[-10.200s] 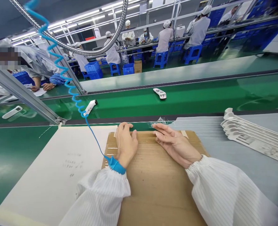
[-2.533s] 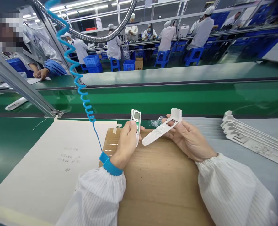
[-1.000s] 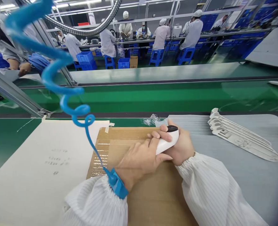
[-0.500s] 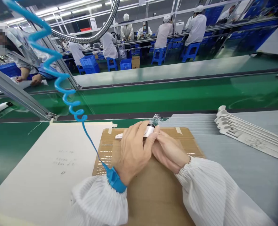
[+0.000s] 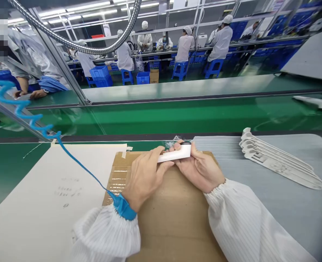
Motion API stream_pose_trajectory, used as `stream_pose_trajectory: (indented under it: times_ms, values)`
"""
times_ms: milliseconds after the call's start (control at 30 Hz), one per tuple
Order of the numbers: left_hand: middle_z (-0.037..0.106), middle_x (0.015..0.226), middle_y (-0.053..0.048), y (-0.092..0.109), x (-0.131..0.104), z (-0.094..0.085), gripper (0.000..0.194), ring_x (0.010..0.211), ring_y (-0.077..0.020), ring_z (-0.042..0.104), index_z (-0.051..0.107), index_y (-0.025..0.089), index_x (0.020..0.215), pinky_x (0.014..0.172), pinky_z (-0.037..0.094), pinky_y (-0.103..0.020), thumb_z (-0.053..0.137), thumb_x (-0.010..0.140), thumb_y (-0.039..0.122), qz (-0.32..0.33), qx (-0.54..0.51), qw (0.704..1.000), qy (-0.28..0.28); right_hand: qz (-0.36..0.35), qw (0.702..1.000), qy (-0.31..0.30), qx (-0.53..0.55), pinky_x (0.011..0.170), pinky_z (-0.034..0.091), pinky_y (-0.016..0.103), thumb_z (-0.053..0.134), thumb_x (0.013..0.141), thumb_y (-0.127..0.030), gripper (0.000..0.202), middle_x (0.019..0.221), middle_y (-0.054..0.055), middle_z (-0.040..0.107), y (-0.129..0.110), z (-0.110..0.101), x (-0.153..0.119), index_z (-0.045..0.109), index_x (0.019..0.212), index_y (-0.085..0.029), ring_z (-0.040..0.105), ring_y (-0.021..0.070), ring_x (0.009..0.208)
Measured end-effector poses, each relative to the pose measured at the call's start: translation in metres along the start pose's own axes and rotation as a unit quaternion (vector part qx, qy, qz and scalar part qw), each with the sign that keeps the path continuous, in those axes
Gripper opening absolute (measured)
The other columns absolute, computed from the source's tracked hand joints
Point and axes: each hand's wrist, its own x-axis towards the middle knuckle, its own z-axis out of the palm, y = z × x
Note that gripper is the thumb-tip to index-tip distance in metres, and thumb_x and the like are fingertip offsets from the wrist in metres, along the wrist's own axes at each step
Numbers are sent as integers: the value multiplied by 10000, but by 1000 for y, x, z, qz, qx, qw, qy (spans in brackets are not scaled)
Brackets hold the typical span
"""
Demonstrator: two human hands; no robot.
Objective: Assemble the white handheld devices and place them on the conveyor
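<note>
A white handheld device with a black-rimmed head [image 5: 177, 154] is held between my two hands, a little above a brown cardboard sheet [image 5: 174, 218]. My left hand [image 5: 147, 174] grips its slimmer end, thumb below and fingers over the top. Around the thicker, black-rimmed end, the fingers and thumb of my right hand [image 5: 200, 167] are closed. A blue wrist strap [image 5: 124, 207] with a coiled blue cord circles my left wrist. Just behind the device lies a crumpled piece of clear plastic [image 5: 172, 142].
Several nested white plastic parts [image 5: 281, 160] lie on a grey foam sheet [image 5: 272, 218] at right. A white paper sheet [image 5: 41, 196] covers the left side. Beyond runs a green conveyor belt [image 5: 150, 118] with another white part [image 5: 316, 102]. Co-workers sit across the room.
The device has turned in my hands, so its white side and thick end now show more fully. My right hand has opened out around that end. The view has shifted slightly.
</note>
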Motion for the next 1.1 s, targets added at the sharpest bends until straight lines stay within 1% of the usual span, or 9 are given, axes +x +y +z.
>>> stream_pose_trajectory:
  times_ms: [167,300,400,467,533,700,933,1000,1100]
  values:
    - [708,1178,-62,8,0,-6,328,1076,-234,647,616,233,1223,888,481,-356,384,1041,378,35,-12,999,-31,-7,1000,-4,22,1057,480,333,476,998,-466,315,876,-1,605,-7,-7,1,677,938,-231,622,167,945]
    - [686,773,-47,13,4,-8,489,680,-165,613,664,188,798,618,420,-282,344,1027,479,-126,-133,983,-34,-23,998,45,-25,1070,474,329,462,1006,-481,338,1038,20,678,-2,-1,2,698,969,-241,626,159,1021]
    - [559,585,-10,11,10,-10,573,404,-81,373,553,174,671,434,248,-246,334,985,600,-288,-336,890,-104,-48,994,61,-72,1073,480,391,581,950,-501,286,1312,27,658,2,2,1,680,1121,-294,606,182,1160]
    - [529,575,17,11,13,-13,531,362,-51,281,577,166,783,403,168,-230,386,956,630,-325,-441,824,-144,-61,992,45,-100,1045,497,430,680,897,-466,301,1385,28,631,3,2,0,661,1157,-315,615,202,1162]
    - [517,572,29,12,14,-16,516,353,-35,258,603,149,889,400,128,-220,440,935,637,-332,-483,794,-158,-72,990,29,-121,1017,512,435,726,870,-434,296,1386,28,635,3,1,0,660,1129,-306,635,204,1120]
    - [526,569,31,12,15,-19,547,342,-20,246,617,133,932,394,103,-219,486,905,664,-339,-500,777,-176,-91,985,18,-146,1002,518,426,723,866,-463,291,1388,17,636,4,-4,2,650,1101,-306,645,197,1101]
    - [621,719,-15,10,12,-16,431,400,-23,343,586,149,875,409,199,-207,552,911,577,-270,-535,781,-176,-97,981,26,-167,1038,501,434,730,844,-509,342,1345,33,662,5,-8,4,654,1089,-284,656,203,1097]
    - [614,716,-4,8,13,-16,333,424,-32,377,564,160,934,422,230,-196,605,904,489,-262,-544,785,-142,-87,982,41,-160,1040,503,432,706,869,-501,358,1343,40,663,7,-9,5,634,1146,-287,659,198,1104]
    - [647,738,-9,-8,25,-21,263,507,-70,496,504,190,1085,498,360,-189,627,891,319,-272,-512,815,-9,-69,984,85,-138,1042,508,416,710,880,-462,412,1403,41,628,8,-10,8,588,1244,-312,665,178,1096]
